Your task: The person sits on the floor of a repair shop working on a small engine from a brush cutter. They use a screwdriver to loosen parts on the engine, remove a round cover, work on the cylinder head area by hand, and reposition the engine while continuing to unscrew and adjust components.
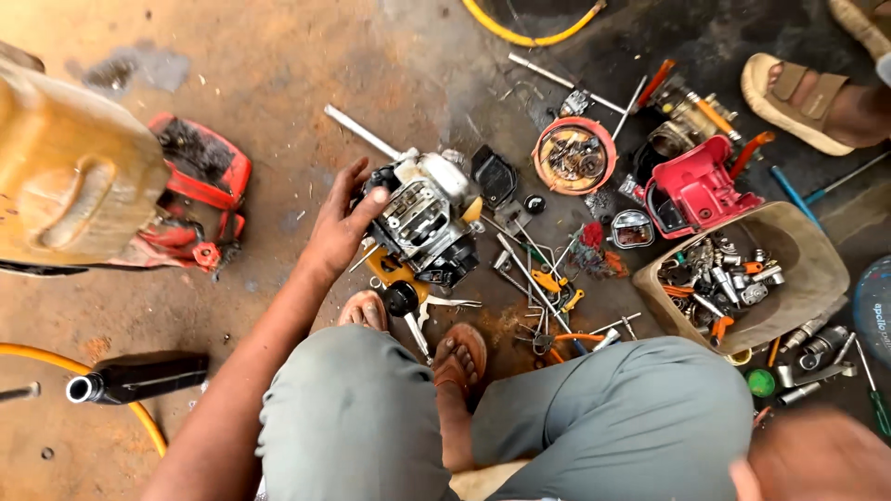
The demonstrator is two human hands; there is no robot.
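A tan plastic jerrycan [74, 176] stands far left (a black bottle [139, 376] lies below it).

I've got the small engine [429, 221] dead centre on the oil-stained concrete floor [278, 83], sitting just ahead of my sandalled feet. It's a grimy white-and-black block with the casing off and the metal innards exposed, a thin silver shaft jutting up and to the left. My left hand [342, 223] presses against its left side.

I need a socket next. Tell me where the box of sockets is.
The tan box of sockets sits on the floor at the right of the head view, just below the red engine cover and beyond the person's right knee.
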